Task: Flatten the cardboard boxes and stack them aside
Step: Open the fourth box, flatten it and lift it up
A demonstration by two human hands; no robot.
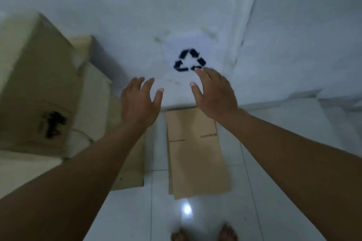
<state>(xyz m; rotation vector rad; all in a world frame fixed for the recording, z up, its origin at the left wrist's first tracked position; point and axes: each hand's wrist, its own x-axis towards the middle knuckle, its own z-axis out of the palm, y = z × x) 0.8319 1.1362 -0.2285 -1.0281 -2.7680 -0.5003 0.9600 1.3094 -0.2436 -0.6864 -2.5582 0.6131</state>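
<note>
Left hand (pixel 139 101) and right hand (pixel 214 92) — both released, fingers spread — reach toward twelve o'clock above the flattened box (pixel 195 154) on the floor (pixel 274 162).

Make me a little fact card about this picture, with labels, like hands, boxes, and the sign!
left hand: open, fingers spread, holding nothing
right hand: open, holding nothing
flattened brown cardboard box: lies on the white tiled floor
unflattened tan cardboard boxes: stacked at left
black recycling symbol: on the white wall, behind the fingertips
</note>
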